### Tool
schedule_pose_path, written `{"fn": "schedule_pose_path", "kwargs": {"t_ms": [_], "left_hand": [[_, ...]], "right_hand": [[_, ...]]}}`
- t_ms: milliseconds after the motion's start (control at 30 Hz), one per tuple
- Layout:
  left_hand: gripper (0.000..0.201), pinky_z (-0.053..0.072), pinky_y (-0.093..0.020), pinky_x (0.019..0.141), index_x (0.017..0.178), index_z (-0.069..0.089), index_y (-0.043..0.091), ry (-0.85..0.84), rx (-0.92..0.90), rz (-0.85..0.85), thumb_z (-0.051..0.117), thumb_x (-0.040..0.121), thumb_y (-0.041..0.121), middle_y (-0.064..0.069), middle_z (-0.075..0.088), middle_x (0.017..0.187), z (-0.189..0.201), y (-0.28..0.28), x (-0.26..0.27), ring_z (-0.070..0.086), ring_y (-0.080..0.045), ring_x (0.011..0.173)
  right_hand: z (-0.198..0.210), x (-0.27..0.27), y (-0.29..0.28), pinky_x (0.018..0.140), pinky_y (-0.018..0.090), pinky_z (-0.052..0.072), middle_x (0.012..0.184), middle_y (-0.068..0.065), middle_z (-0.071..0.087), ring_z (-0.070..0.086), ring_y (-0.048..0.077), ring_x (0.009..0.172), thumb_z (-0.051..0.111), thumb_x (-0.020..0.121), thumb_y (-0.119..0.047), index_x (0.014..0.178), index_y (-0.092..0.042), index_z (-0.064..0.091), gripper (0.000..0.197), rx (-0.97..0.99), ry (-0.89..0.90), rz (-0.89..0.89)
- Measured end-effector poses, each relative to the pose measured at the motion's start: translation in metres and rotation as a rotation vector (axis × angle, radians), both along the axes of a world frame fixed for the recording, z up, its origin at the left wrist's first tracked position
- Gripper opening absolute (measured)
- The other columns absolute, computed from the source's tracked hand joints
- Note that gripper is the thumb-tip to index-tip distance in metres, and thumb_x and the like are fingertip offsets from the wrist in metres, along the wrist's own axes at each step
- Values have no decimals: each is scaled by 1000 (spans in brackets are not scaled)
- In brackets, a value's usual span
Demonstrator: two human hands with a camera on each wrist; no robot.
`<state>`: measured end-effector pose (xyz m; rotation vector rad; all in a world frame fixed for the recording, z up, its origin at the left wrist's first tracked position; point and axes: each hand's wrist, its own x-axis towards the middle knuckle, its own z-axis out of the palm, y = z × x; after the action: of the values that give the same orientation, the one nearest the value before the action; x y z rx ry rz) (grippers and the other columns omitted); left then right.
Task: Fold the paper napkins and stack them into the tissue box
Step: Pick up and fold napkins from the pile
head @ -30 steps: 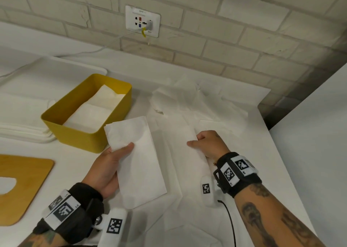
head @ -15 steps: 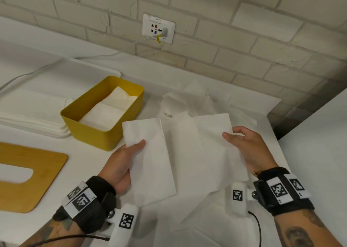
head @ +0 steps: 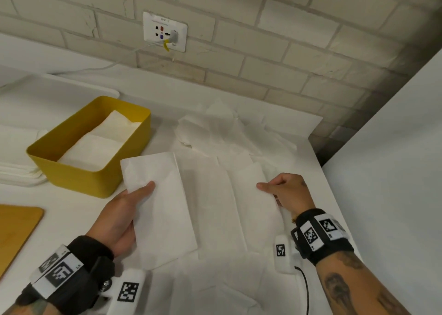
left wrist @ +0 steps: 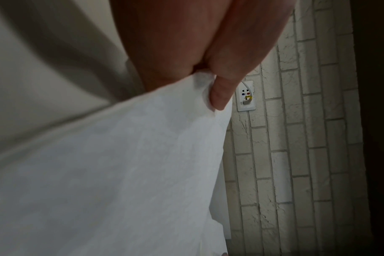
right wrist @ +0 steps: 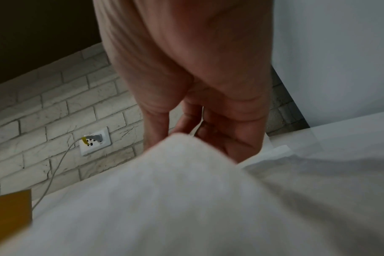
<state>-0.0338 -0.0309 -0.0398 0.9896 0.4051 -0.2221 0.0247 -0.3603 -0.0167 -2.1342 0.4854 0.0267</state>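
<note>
My left hand (head: 124, 214) holds a folded white napkin (head: 162, 209) by its left edge, thumb on top, just right of the yellow tissue box (head: 79, 175). The left wrist view shows the thumb (left wrist: 221, 93) pressed on that napkin (left wrist: 121, 173). My right hand (head: 284, 192) pinches the right edge of a second, partly unfolded napkin (head: 239, 199) lying over the pile. In the right wrist view the fingers (right wrist: 219, 135) curl behind this napkin's raised edge (right wrist: 182, 181). Folded napkins (head: 100, 147) lie inside the box.
Loose napkins (head: 224, 132) cover the white table up to the brick wall. A wooden box lid (head: 14, 233) lies at the left. Flat white cloths (head: 16, 173) are stacked left of the box. A wall socket (head: 165, 31) has a cable plugged in. A white panel (head: 394, 171) stands at the right.
My right hand lifted a napkin from the pile, then brought it back down and spread it beside the folded one. The left hand kept its hold on the folded napkin.
</note>
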Motion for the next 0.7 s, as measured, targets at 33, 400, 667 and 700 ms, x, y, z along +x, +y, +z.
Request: {"fn": "schedule_pose_path", "kwargs": {"t_ms": [33, 400, 667, 700], "left_hand": [[23, 54, -47, 89, 120, 68, 20, 0, -1, 1, 59, 100, 21, -10, 77, 113, 0, 0, 0, 72, -30, 102], [26, 54, -48, 86, 125, 65, 20, 6, -4, 4, 59, 100, 22, -10, 77, 114, -4, 3, 2, 72, -31, 103], [29, 54, -50, 90, 128, 64, 20, 9, -2, -19, 59, 100, 23, -12, 75, 117, -4, 1, 2, 69, -35, 109], [30, 53, -51, 91, 129, 64, 19, 12, -3, -21, 59, 99, 23, -13, 75, 118, -5, 1, 3, 69, -35, 110]], "right_hand": [[2, -1, 0, 64, 26, 48, 70, 2, 65, 57, 13, 64, 89, 75, -25, 76, -7, 67, 28, 48, -15, -4], [1, -4, -13, 75, 29, 54, 81, 3, 76, 69, 21, 81, 75, 91, -27, 84, -15, 79, 14, -8, -74, 36], [4, -7, -13, 76, 21, 48, 82, -4, 67, 61, 15, 81, 76, 90, -22, 94, -11, 73, 12, -241, -274, -37], [6, -7, -13, 73, 17, 45, 85, -3, 67, 61, 13, 81, 75, 90, -23, 93, -11, 71, 13, -246, -284, -12]]}}
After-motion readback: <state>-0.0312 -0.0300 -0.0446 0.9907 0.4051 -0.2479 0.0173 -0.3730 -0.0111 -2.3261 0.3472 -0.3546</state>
